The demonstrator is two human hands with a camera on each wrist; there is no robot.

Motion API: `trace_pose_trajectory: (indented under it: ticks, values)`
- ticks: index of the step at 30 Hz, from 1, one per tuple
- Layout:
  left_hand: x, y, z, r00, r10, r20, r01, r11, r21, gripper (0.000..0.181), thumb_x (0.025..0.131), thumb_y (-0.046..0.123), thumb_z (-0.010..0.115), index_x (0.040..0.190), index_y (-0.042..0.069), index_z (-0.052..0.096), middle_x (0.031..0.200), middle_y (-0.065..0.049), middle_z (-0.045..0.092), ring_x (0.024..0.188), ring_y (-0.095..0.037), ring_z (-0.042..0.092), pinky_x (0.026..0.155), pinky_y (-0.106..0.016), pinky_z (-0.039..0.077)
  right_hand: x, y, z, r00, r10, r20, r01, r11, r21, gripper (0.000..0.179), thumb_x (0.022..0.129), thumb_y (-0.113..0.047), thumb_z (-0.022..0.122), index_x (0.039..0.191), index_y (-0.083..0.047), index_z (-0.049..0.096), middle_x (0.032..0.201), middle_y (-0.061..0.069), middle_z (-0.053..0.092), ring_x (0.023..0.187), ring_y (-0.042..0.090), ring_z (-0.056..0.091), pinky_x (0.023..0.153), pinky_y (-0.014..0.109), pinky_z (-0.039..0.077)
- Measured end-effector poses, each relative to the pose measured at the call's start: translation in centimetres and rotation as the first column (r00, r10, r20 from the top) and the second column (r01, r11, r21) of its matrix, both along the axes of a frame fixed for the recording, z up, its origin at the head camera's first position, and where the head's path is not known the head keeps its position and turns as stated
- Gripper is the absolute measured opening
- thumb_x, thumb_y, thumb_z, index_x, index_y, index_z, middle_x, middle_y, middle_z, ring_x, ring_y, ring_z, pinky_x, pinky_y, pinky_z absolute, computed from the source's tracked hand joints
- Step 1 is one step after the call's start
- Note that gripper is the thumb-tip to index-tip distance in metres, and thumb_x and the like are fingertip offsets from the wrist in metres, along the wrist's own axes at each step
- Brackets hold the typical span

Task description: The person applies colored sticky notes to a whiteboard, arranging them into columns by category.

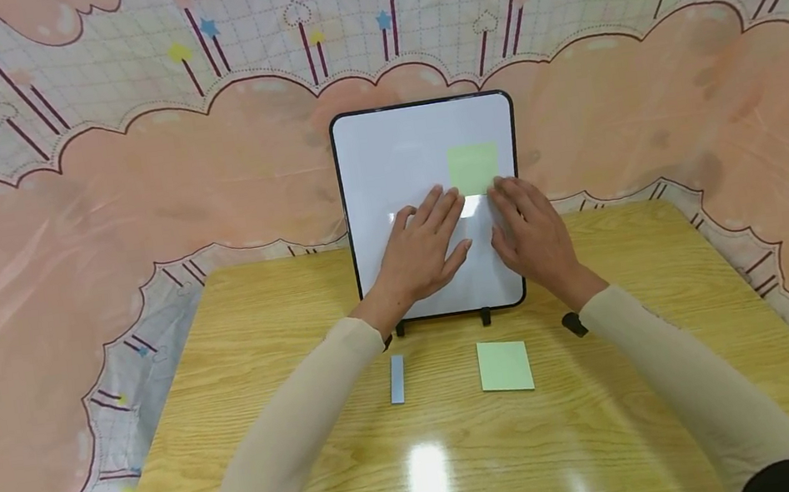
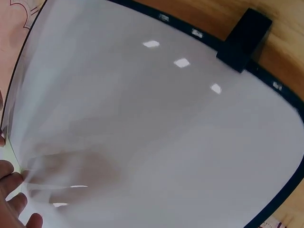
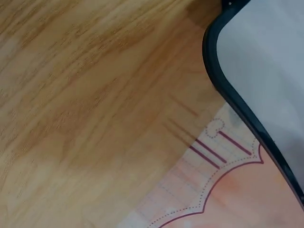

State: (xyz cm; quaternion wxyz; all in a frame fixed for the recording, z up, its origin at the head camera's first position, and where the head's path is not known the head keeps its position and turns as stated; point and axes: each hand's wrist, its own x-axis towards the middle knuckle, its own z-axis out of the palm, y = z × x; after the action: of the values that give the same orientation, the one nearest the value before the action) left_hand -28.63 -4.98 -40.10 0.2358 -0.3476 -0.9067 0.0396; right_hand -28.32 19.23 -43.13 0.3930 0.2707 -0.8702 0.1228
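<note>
Head view: a pink patterned backdrop [image 1: 49,269] is hanging behind the wood-grain table [image 1: 283,312], w/ a blk-rimmed whiteboard [image 1: 389,154] standing near the table's back edge. Both hands are reaching onto the board, L hand [image 1: 424,252] w/ fingers extended & tips at the btm L corner of a green sticky note [image 1: 474,166], R hand [image 1: 533,233] likewise, fingers fairly straight at the btm R corner. That note is sitting on the board's upper R part, while a 2nd green square [image 1: 505,366] & a thin blue strip [image 1: 397,380] are lying on the table in front, strip to the L.
</note>
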Motion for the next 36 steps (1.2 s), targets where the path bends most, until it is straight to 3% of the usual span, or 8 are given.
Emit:
trace_pose_trajectory:
  ticks: [9, 12, 16, 22, 36]
  values:
    - [1.3, -0.6, -1.2, 0.999, -0.050, 0.004, 0.050, 0.995, 0.081, 0.066, 0.112, 0.052, 0.040, 0.165, 0.013, 0.040, 0.170, -0.003, 0.039, 0.161, -0.023, 0.027, 0.117, -0.049, 0.035, 1.4, -0.5, -0.4, 0.999, 0.028, -0.019, -0.029, 0.999, -0.036, 0.051, 0.100, -0.021, 0.057, 0.144, 0.005, 0.059, 0.144, 0.025, 0.059, 0.135, 0.044, 0.053, 0.119, 0.055, 0.040]
    - [1.9, -0.8, -1.5, 0.998, -0.055, 0.038, 0.051, 0.993, 0.104, 0.065, 0.111, 0.051, 0.040, 0.164, 0.014, 0.041, 0.168, -0.002, 0.041, 0.160, -0.023, 0.027, 0.117, -0.049, 0.033, 2.1, -0.7, -0.6, 0.999, 0.046, -0.024, -0.047, 0.998, -0.048, 0.050, 0.100, -0.022, 0.057, 0.143, 0.005, 0.060, 0.140, 0.025, 0.060, 0.133, 0.045, 0.054, 0.116, 0.057, 0.042]
    - [2.7, -0.9, -2.0, 0.994, -0.068, 0.083, 0.056, 0.989, 0.138, 0.064, 0.111, 0.051, 0.041, 0.163, 0.014, 0.044, 0.166, -0.003, 0.045, 0.159, -0.022, 0.030, 0.118, -0.049, 0.034, 3.2, -1.0, -0.9, 0.998, 0.057, 0.009, -0.056, 0.997, -0.055, 0.050, 0.099, -0.020, 0.060, 0.143, 0.004, 0.061, 0.140, 0.024, 0.061, 0.132, 0.044, 0.055, 0.115, 0.058, 0.041]
    - [4.1, -1.0, -2.8, 0.991, -0.104, 0.082, 0.088, 0.979, 0.183, 0.059, 0.110, 0.050, 0.046, 0.156, 0.013, 0.052, 0.159, -0.005, 0.053, 0.152, -0.023, 0.041, 0.115, -0.049, 0.039, 4.8, -1.1, -1.5, 0.996, 0.060, 0.069, -0.056, 0.997, -0.061, 0.051, 0.098, -0.020, 0.063, 0.143, 0.003, 0.061, 0.141, 0.022, 0.060, 0.130, 0.043, 0.056, 0.112, 0.058, 0.044]
    - [7.1, -1.0, -4.3, 0.969, -0.168, 0.184, 0.128, 0.969, 0.211, 0.055, 0.111, 0.050, 0.046, 0.152, 0.013, 0.055, 0.150, -0.003, 0.057, 0.142, -0.021, 0.050, 0.111, -0.047, 0.042, 7.6, -1.0, -3.4, 0.984, 0.111, 0.141, -0.098, 0.990, -0.098, 0.051, 0.095, -0.019, 0.068, 0.140, 0.003, 0.063, 0.138, 0.022, 0.061, 0.124, 0.043, 0.059, 0.106, 0.060, 0.046]
